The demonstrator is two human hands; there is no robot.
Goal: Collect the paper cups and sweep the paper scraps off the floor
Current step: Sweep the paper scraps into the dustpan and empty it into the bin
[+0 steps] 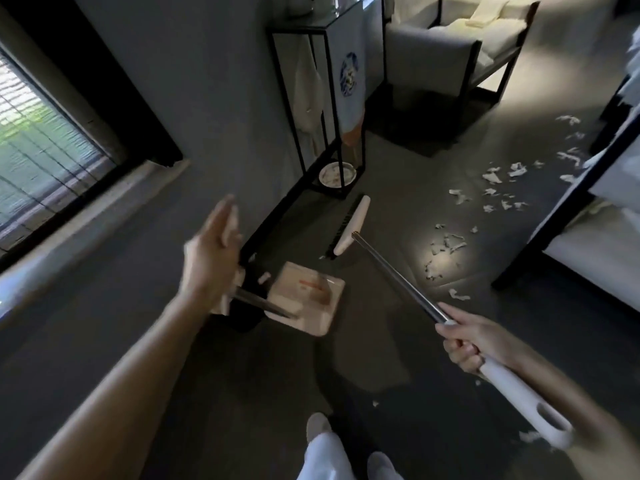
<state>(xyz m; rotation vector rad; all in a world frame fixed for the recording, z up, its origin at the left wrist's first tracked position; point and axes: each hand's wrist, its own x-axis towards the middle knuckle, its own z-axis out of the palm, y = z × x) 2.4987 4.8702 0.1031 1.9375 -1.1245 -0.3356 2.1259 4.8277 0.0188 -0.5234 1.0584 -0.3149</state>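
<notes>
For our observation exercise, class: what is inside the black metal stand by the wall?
Inside the black metal stand, a round dish lies on its base and a pale cloth hangs higher up. What the dish holds is too blurred to tell.

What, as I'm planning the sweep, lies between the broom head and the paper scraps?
Only bare floor lies between broom head and paper scraps, seen in the head view.

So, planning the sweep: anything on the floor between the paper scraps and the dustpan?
Nothing visible: bare floor lies between the paper scraps and the dustpan; only the broom, gripped by the right hand, crosses above it.
</notes>
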